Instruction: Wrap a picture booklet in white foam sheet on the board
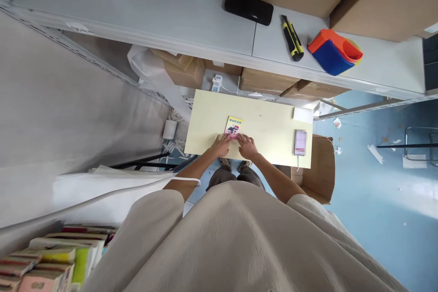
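A small booklet (234,124) lies on the pale yellow tabletop (273,123). Its cover has a yellow top with blue lettering, a cartoon figure in the middle and a pink lower edge. My left hand (221,145) rests at the booklet's lower left corner, fingers stretched out and touching it. At the lower right corner, my right hand (247,147) mirrors this, its fingers also extended onto the pink edge. The thumbs are hard to make out, and the fingers cover part of the lower edge.
A phone with a lit screen (300,142) and a white box (303,114) lie at the table's right. On the grey shelf (153,4) are a black phone (248,7), a yellow-black utility knife (292,39) and an orange-blue holder (334,52). Stacked books (51,260) stand lower left.
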The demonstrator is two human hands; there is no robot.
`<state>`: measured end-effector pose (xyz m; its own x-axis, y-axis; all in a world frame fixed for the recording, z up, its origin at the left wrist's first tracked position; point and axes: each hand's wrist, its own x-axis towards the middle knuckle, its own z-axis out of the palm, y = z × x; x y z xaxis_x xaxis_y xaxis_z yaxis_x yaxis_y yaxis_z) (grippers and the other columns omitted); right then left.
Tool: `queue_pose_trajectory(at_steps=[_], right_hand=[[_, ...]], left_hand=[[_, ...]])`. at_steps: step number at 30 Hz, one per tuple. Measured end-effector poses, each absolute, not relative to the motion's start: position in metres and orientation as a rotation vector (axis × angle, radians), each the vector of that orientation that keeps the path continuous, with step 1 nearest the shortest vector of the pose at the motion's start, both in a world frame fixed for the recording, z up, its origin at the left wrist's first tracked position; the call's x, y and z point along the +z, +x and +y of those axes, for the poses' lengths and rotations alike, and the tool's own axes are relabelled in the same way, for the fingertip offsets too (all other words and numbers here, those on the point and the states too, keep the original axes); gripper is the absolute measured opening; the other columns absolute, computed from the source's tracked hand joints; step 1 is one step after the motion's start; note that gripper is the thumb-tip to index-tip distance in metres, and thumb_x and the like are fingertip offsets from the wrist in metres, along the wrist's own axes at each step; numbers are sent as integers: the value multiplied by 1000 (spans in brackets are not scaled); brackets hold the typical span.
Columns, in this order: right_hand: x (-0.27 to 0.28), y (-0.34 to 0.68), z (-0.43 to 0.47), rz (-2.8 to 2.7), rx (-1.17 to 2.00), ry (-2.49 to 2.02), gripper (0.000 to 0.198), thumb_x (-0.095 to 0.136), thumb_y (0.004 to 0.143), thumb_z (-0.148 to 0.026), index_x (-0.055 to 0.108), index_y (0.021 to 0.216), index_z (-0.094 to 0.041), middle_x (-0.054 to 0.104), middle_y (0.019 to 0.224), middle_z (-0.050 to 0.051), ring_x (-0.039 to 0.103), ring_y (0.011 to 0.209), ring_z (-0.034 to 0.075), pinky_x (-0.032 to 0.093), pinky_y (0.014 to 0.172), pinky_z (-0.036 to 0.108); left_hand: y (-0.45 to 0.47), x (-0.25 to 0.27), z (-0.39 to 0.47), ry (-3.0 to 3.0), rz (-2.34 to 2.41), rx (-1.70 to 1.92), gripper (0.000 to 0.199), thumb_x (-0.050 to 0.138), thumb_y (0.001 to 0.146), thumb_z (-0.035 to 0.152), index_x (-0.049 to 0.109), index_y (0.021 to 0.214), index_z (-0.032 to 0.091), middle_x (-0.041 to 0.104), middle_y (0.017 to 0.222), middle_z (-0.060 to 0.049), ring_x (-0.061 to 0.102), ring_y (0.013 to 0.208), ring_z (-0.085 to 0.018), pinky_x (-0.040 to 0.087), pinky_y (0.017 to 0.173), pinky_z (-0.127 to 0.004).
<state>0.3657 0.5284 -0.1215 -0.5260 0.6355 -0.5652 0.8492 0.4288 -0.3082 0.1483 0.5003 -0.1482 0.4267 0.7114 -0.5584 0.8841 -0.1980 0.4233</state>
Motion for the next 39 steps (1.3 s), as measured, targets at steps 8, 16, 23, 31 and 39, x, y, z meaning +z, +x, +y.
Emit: queue_pose_trajectory(at_steps=[8,16,23,31,39], right_hand=[[-130,303,578,2333,-778,1164,81,50,104,-24,35,184,-23,19,195,9,19,176,37,18,139,61],[-133,239,626,2339,-838,1151,82,53,103,-24,35,183,-28,19,195,7,18,177,39,19,139,66],[-130,198,650,2323,-839,1140,83,56,102,-26,35,183,-29,19,195,8,19,176,42,20,138,67],[-122,193,650,2347,-858,1189,77,55,105,-24,40,181,-26,25,194,10,24,175,39,23,137,62],[-77,281,625,2515,-858,1452,71,49,110,-27,43,180,-19,32,190,16,34,170,39,34,134,58]], left_hand=[[92,-152,526,1913,1486,-253,86,55,102,20,27,184,21,24,192,-20,23,179,-35,21,143,-67],[31,-165,559,1772,1566,-76,87,59,99,17,31,181,27,28,191,-19,25,179,-35,18,143,-69],[7,-168,582,1653,1674,-11,88,63,100,18,32,182,31,33,190,-17,30,177,-35,22,142,-68],[8,-165,580,1689,1674,-23,89,64,98,18,32,181,27,27,192,-19,27,178,-37,28,141,-67],[15,-138,583,1826,1656,156,68,61,95,13,61,163,22,52,177,-17,45,169,-35,36,141,-54]])
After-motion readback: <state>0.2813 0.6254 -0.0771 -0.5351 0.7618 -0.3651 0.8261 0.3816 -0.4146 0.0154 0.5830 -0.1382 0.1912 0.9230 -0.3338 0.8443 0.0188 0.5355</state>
